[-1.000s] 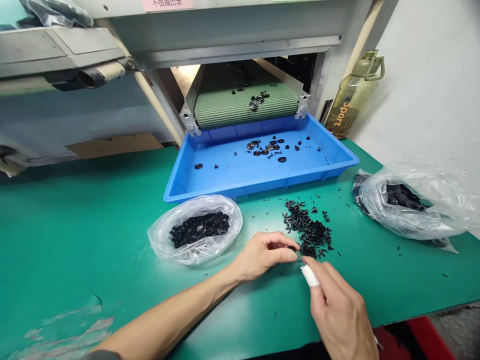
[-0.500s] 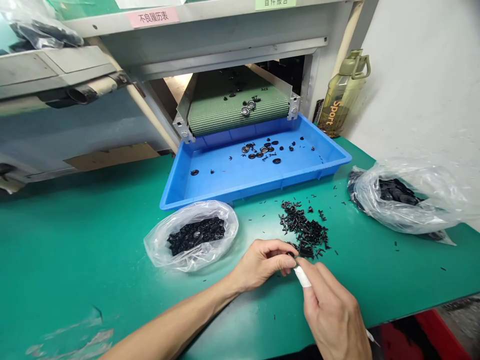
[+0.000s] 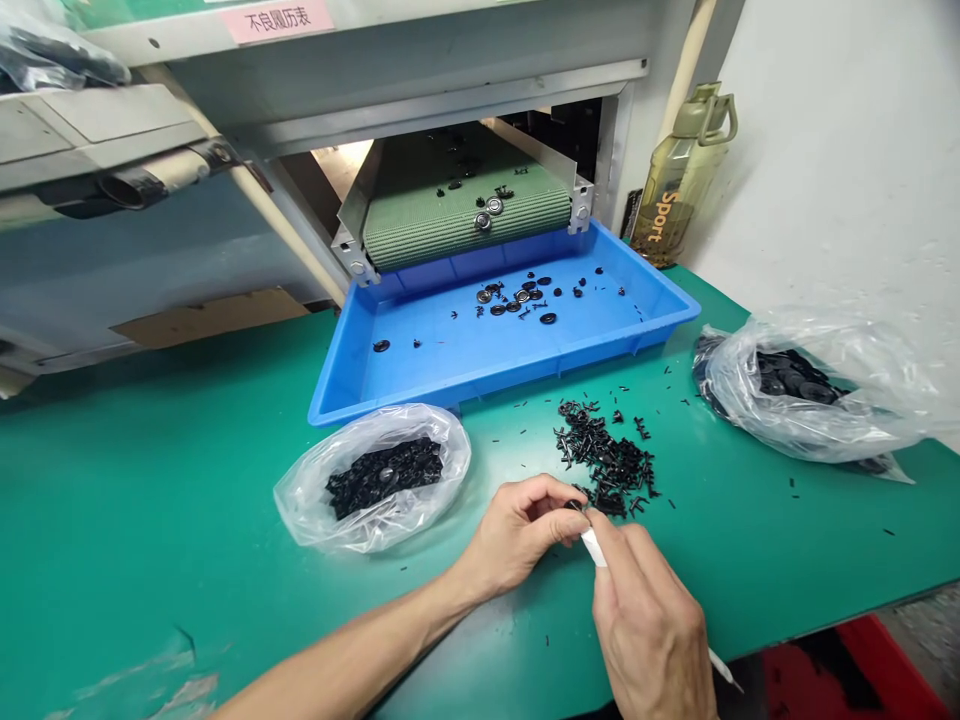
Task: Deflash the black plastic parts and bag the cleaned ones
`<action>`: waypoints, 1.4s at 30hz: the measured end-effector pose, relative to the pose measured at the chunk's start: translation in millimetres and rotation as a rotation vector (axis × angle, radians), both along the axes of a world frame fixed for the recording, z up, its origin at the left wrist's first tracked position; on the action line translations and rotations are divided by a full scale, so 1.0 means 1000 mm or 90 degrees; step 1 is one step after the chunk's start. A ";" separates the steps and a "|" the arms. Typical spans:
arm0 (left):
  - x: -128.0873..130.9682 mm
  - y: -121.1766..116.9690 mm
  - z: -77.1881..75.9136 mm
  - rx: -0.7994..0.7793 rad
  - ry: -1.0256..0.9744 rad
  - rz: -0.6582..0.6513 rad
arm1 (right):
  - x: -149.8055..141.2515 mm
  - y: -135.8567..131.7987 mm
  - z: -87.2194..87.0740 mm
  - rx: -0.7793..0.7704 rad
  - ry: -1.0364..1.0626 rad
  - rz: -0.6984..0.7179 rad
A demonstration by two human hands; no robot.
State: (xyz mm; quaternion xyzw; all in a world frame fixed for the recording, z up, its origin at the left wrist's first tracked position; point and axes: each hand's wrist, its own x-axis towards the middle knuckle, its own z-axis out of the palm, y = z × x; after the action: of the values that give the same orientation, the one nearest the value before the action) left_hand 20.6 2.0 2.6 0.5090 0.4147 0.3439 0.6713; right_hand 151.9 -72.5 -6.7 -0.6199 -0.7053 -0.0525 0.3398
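My left hand (image 3: pixel 519 533) is pinched shut on a small black part (image 3: pixel 576 506) just above the green table. My right hand (image 3: pixel 646 622) is closed around a thin tool with a white-wrapped tip (image 3: pixel 594 547), and that tip touches the part. Both hands meet at the near edge of a loose pile of black plastic scraps (image 3: pixel 607 460). A clear bag of black parts (image 3: pixel 375 478) lies just left of my left hand.
A blue tray (image 3: pixel 420 375) with a few black parts sits under the end of a green conveyor belt (image 3: pixel 465 222). Another clear bag of black parts (image 3: pixel 802 385) lies at the right. An olive water bottle (image 3: pixel 679 185) stands by the wall. The table edge runs along the lower right.
Both hands have drawn slightly nearer to me and closer together, and the tool tip now presses against the part. The view has shifted a little, so everything sits more to the left.
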 end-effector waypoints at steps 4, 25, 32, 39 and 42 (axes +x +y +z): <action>0.001 -0.001 -0.001 0.019 0.033 0.021 | -0.005 -0.002 -0.001 -0.016 0.010 -0.025; -0.004 0.006 0.003 0.166 0.159 -0.177 | 0.045 0.012 0.007 -0.308 0.197 0.060; 0.004 0.007 0.011 0.185 0.225 -0.110 | 0.069 0.002 -0.001 -0.207 0.234 -0.055; 0.020 0.009 0.007 0.441 0.397 -0.157 | 0.070 0.001 0.000 -0.214 0.259 -0.060; 0.021 0.012 0.000 0.566 0.505 -0.217 | 0.070 0.001 -0.002 -0.218 0.267 -0.057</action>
State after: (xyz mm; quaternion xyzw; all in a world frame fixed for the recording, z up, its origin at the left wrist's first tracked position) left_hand 41.4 13.6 2.5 0.8882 0.3626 0.1563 0.2351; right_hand 221.9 -71.7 -8.4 -0.6962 -0.5899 0.1818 0.3663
